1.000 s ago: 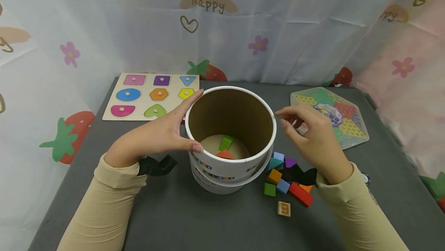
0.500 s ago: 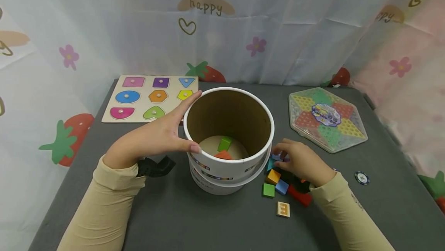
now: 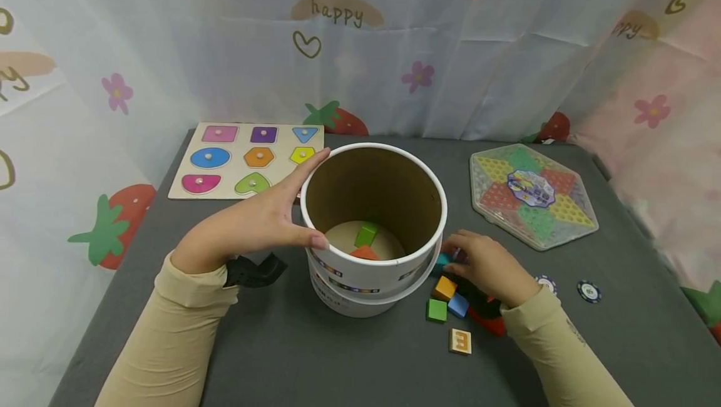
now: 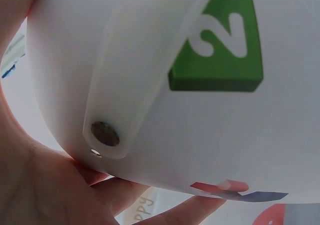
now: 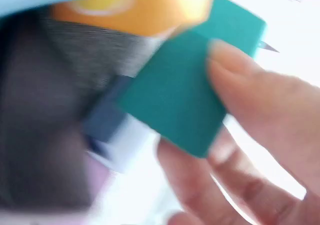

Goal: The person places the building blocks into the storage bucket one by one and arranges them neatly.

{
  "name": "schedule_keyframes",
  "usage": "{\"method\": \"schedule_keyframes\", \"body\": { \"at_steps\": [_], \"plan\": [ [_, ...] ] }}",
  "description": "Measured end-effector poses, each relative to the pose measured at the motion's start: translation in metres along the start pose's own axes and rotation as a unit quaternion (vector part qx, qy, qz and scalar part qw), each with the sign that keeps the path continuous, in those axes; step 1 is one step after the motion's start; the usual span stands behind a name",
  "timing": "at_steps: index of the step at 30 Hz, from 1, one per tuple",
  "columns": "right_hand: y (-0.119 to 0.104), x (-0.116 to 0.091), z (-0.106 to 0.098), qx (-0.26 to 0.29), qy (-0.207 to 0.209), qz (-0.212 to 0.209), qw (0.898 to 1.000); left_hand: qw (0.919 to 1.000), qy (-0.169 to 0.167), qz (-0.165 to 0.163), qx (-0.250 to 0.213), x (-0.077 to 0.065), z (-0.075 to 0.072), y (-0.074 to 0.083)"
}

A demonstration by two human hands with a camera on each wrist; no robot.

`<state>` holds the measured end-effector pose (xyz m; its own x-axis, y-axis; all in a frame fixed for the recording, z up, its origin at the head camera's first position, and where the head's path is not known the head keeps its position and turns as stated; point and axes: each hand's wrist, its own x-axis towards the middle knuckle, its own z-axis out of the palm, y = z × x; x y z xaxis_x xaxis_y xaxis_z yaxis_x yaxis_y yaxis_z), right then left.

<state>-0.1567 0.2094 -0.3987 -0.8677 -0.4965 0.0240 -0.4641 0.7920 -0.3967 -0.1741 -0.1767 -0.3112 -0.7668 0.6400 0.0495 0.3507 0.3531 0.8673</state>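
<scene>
A round white bucket point(image 3: 376, 262) stands in the middle of the table, with a green block point(image 3: 366, 233) and an orange-red block point(image 3: 365, 252) on its floor. My left hand point(image 3: 261, 216) grips the bucket's left side, thumb at the front of the rim and fingers farther back. Beside the bucket, my right hand point(image 3: 485, 264) pinches a teal block point(image 5: 175, 87) between thumb and fingers. In the head view most of that block is hidden behind the bucket and hand. Close by lie an orange block point(image 3: 444, 288), a blue block point(image 3: 458, 305), a green cube point(image 3: 436, 310) and a partly covered red block point(image 3: 489, 322).
A wooden tile with an E-like letter point(image 3: 460, 341) lies in front of the blocks. Two poker chips point(image 3: 589, 291) are at the right. Behind stand a shape puzzle board point(image 3: 231, 176) and a hexagonal game board point(image 3: 534, 197), before a printed curtain point(image 3: 360, 69).
My right hand has come down from beside the bucket's rim to the blocks and now pinches the teal one. The left hand keeps its grip on the bucket.
</scene>
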Motion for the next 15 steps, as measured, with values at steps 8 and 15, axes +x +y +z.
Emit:
{"method": "schedule_keyframes", "body": {
  "at_steps": [8, 15],
  "plan": [
    [-0.026, 0.002, -0.051, 0.061, 0.156, 0.059, 0.984, 1.0000, 0.001, -0.007, -0.002, 0.000, 0.000, 0.001],
    [-0.070, 0.009, -0.091, 0.103, 0.308, 0.005, 0.946, 0.9999, -0.001, -0.010, -0.001, 0.000, 0.000, 0.001]
  ]
}}
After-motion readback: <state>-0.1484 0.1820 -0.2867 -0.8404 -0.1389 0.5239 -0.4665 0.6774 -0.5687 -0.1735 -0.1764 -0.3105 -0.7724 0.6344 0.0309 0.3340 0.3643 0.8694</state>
